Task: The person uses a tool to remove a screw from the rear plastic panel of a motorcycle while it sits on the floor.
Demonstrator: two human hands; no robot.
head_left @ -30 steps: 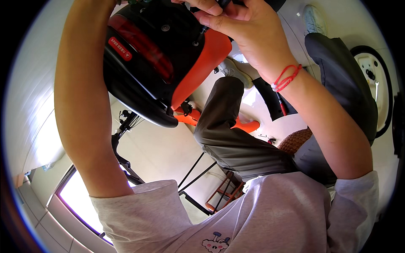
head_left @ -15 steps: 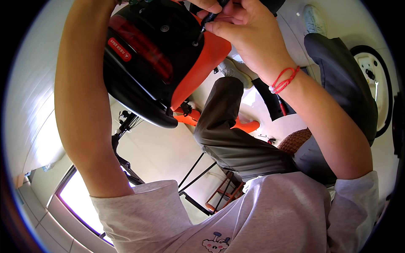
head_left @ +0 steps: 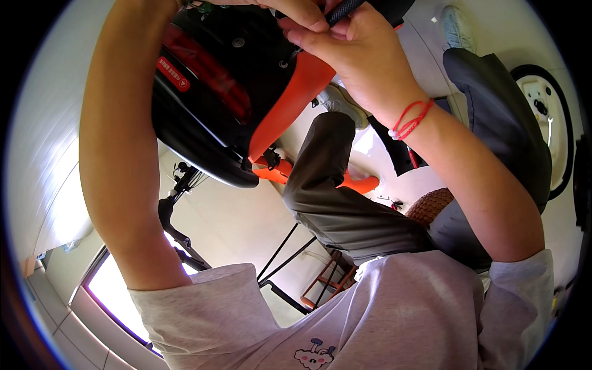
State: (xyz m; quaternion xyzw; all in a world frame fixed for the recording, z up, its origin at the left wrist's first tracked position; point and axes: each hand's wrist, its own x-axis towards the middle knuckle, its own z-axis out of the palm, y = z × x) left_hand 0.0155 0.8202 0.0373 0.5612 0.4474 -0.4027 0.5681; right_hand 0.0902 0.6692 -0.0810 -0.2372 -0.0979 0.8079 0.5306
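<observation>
At the top of the view, my right hand (head_left: 354, 52) is closed around a screwdriver with a black knurled handle (head_left: 344, 11); its tip is hidden. My left hand (head_left: 296, 11) reaches over from the left, its fingers bent in close against the right fingertips. What they pinch is covered. Below both hands is a black and orange vehicle tail section (head_left: 290, 102) with a red tail light (head_left: 206, 71). One screw (head_left: 283, 64) sits in its black panel near the orange edge, just below my right fingertips. A second round fastener (head_left: 238, 42) lies further left.
My bent legs (head_left: 333, 179) are below the tail section. A black mat (head_left: 394, 148) with a red-handled tool (head_left: 412, 158) lies on the floor. To the right, a black-rimmed white tray (head_left: 562, 151) holds a wrench (head_left: 550, 132). A wooden stool (head_left: 330, 283) stands behind.
The screwdriver has come away from the screw and its handle has swung up to the right. My left fingers have moved slightly with it, staying close to the right hand.
</observation>
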